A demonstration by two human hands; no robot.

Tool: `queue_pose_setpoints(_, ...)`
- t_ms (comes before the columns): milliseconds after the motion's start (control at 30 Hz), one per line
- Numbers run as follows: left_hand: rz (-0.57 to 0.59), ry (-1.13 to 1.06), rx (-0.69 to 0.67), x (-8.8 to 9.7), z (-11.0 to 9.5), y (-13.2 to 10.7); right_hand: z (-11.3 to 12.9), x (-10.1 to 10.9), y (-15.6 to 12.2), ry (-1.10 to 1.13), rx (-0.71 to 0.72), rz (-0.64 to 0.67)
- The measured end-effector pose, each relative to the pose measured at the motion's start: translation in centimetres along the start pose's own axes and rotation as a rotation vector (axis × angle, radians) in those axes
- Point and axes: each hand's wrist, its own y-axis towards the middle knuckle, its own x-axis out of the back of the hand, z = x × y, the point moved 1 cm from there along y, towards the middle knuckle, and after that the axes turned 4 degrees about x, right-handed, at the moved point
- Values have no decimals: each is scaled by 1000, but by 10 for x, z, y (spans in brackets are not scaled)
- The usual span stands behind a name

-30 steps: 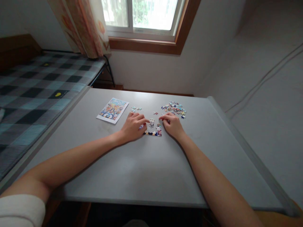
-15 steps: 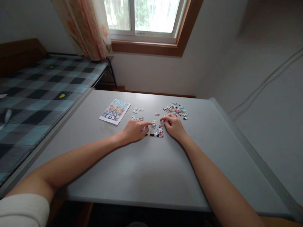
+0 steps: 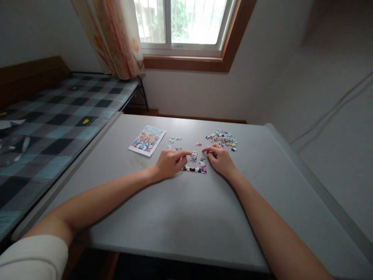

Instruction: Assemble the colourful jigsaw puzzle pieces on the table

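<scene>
My left hand (image 3: 171, 161) rests on the table, its index finger stretched out to the edge of a small block of joined jigsaw pieces (image 3: 194, 156). Its other fingers curl under, and I see nothing held in them. Below lies a partly joined puzzle border (image 3: 192, 169) with a dark-blue and cream strip, its left end behind this hand. A short column of pieces (image 3: 203, 163) rises at the border's right end. Just right of that, my right hand (image 3: 220, 158) lies with its index finger extended and no piece visible in its grasp.
A heap of loose jigsaw pieces (image 3: 222, 137) sits beyond my right hand. Several stray pieces (image 3: 171, 139) lie beyond my left hand, and a single piece (image 3: 198, 144) between the two. The printed picture sheet (image 3: 147, 140) is on the left of the grey table (image 3: 175, 217).
The camera view has shifted a little, moving the whole scene slightly right and down. Both hands keep nearly the same pose and place beside the puzzle pieces.
</scene>
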Motion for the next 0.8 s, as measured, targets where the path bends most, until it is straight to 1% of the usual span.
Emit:
queue_pose_setpoints(33, -66, -22, -50, 5, -2, 0, 0, 0, 0, 0, -3, 2)
queue_pose_setpoints(67, -88, -38, -159, 10, -5, 1, 0, 0, 0, 0, -7, 3)
queue_pose_setpoints(167, -30, -29, -574, 24, -21, 2, 1, 1, 0, -2, -16, 2)
queue_pose_setpoints(200, -1, -10, -684, 27, -26, 3, 1, 1, 0, -3, -17, 2)
queue_pose_setpoints(233, 11, 8, -732, 30, -30, 4, 1, 1, 0, -5, -18, 1)
queue_pose_setpoints(267, 34, 27, -737, 32, -32, 6, 0, 1, 0, -6, -18, 1)
queue_pose_setpoints(333, 77, 48, -684, 33, -31, 8, -1, 1, 0, -6, -15, -4)
queue_pose_setpoints(433, 205, 86, -573, 31, -20, 4, -2, 1, 0, -3, -11, -1)
queue_pose_setpoints(500, 271, 95, -546, 28, -10, -2, -3, 2, -1, -2, -9, 0)
queue_pose_setpoints(533, 278, 88, -534, 27, -5, -7, -3, 2, -1, -3, -7, -1)
queue_pose_setpoints(633, 226, 45, -460, 24, 7, -17, -2, 3, -1, -4, -7, -1)
queue_pose_setpoints(733, 219, 14, -395, 22, 11, -22, -1, 4, -1, -2, -12, 3)
queue_pose_setpoints(800, 240, 4, -377, 20, 11, -22, -1, 5, -1, 0, -16, 7)
